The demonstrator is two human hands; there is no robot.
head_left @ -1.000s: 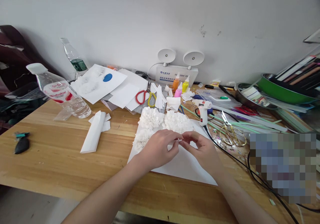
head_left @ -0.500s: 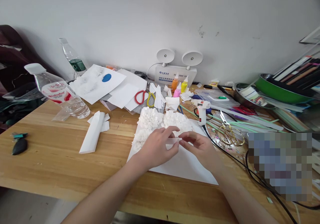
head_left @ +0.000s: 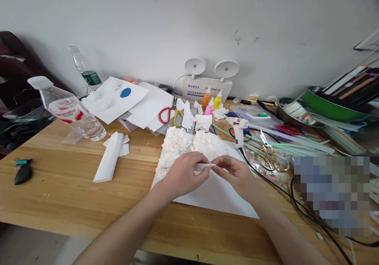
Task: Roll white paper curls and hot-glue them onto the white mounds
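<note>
A narrow strip of white paper [head_left: 202, 167] is stretched between my two hands. My left hand [head_left: 186, 174] is closed on its left part, the fingers curled over it. At its right end my right hand [head_left: 233, 172] pinches the strip between thumb and fingertips. Beneath my hands lies a white paper sheet [head_left: 219, 200] on the wooden table. Fluffy white paper clusters stand on that sheet: one at the back left [head_left: 177, 139], one at the back right [head_left: 209, 144], and one at the front left [head_left: 166, 164], partly hidden by my left hand.
A white glue gun [head_left: 238, 132] and gold-handled scissors [head_left: 272, 160] are to the right, with a black cable [head_left: 272, 188]. Red-and-yellow-handled pliers [head_left: 166, 115] lie behind the clusters. Folded white paper [head_left: 109, 158] and a water bottle [head_left: 71, 111] are on the left.
My left hand's fingers have curled down closer around the paper strip, and more of the strip shows. My right hand keeps its pinch, almost unmoved.
</note>
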